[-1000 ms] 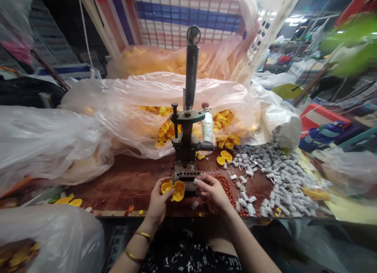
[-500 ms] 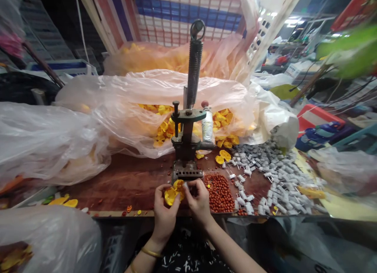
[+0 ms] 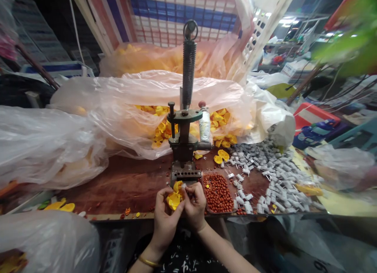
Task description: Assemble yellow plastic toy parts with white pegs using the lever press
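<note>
My left hand (image 3: 165,216) is closed around a yellow plastic shell (image 3: 173,201), an open, hollow piece with a second cupped part at its top. Close beside it, my right hand (image 3: 194,205) pinches at the shell's right edge. A small whitish bit shows at its fingertips, too small to name. Both hands are just in front of a hand press (image 3: 184,147), whose base has a row of holes. To the right of my right hand stands a clear tray (image 3: 235,204) full of small red-brown beads (image 3: 219,192).
Grey rectangular pieces with metal pins (image 3: 278,182) are heaped on the right of the table (image 3: 132,182). Behind the press lies a plastic bag (image 3: 118,92) of yellow shells, with a white crate (image 3: 271,33) further back. More plastic bags (image 3: 44,237) crowd the left side.
The view has shifted slightly. My hands stay together on the yellow shell, which has tilted a little, and the fingers of my right hand have curled in closer.
</note>
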A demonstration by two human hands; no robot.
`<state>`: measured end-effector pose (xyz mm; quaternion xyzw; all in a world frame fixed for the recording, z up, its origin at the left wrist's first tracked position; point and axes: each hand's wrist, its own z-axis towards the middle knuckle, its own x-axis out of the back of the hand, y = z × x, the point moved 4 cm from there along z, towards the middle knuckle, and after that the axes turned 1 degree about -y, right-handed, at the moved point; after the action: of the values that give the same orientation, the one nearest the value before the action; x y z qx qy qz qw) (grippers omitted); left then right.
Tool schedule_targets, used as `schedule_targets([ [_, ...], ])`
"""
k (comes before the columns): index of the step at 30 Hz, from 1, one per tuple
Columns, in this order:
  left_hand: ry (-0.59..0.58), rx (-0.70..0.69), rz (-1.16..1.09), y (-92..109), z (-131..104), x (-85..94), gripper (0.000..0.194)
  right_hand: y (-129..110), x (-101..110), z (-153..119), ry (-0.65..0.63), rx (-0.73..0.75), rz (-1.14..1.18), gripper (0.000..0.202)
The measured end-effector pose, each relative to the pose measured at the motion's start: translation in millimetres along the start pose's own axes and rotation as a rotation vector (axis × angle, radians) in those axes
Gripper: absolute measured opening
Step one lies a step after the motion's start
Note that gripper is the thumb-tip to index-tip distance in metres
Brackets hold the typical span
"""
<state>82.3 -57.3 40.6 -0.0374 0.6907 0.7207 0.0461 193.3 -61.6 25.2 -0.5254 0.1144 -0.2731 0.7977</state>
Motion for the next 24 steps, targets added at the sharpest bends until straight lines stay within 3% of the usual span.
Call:
schedule_targets([
  [2,-0.037,0.049,-0.060,2.7,3.1,2.8,0.041,3.0,0.4,3.5,-0.058,-0.113,0.024,0.013],
  [4,-0.128,0.108,-0.068,5.2,10.2,7.9,0.040,6.8,0.7,10.3,-0.199,-0.285,0.109,0.013],
  [6,-0.253,0.166,-0.041,6.9,19.0,13.2,0.038,8.6,-2.1,16.2,-0.462,-0.483,0.249,0.029],
  [8,-0.263,0.153,-0.020,8.7,27.1,19.8,0.043,7.3,-3.2,19.8,-0.667,-0.629,0.346,0.039],
  [9,-0.211,0.105,0.005,9.7,29.8,23.0,0.051,6.8,-1.8,22.4,-0.670,-0.662,0.346,0.041],
  [11,-0.106,-0.033,0.135,10.6,29.6,25.2,0.064,6.3,3.7,28.2,-0.500,-0.655,0.277,0.041],
  [13,-0.099,-0.123,0.297,6.2,24.2,20.2,0.056,4.3,8.1,29.8,-0.350,-0.613,0.198,0.041],
  [14,-0.119,-0.129,0.331,1.6,21.4,17.2,0.045,3.4,8.1,28.8,-0.375,-0.618,0.191,0.040],
  [17,-0.118,-0.032,0.196,-15.2,19.0,16.1,0.023,3.0,16.7,31.6,-0.644,-0.595,0.200,0.037],
  [19,-0.040,0.076,0.040,-24.7,23.0,22.4,0.025,8.9,44.9,48.4,-0.641,-0.422,0.033,0.027],
  [22,0.133,0.251,-0.232,-31.7,32.1,36.5,0.034,30.5,111.7,80.1,-0.273,-0.148,-0.532,0.016],
  [24,0.186,0.358,-0.417,-31.3,37.7,43.6,0.036,52.6,145.7,89.1,-0.169,-0.125,-0.874,0.015],
])
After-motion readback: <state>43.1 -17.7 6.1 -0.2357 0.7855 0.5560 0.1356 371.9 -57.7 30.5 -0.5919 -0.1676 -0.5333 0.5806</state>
